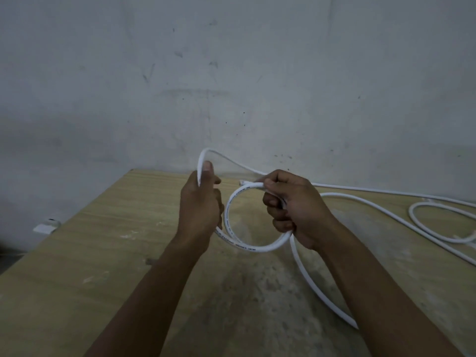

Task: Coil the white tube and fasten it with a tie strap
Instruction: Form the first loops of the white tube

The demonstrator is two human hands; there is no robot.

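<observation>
Already a first loop of the white tube point(233, 202) was clamped in the closed right hand point(293, 207) above the bench point(90, 253), the next length being pinched leftward by the left hand point(201, 202), the slack trailing toward the bench's right edge.

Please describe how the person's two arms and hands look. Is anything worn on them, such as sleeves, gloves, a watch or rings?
Both arms are bare as far as the picture shows: no sleeves appear. The left hand and the right hand wear no gloves. No watch, bracelet or ring can be seen on either wrist or on the fingers that show. The nails look short and plain. No markings show.
</observation>
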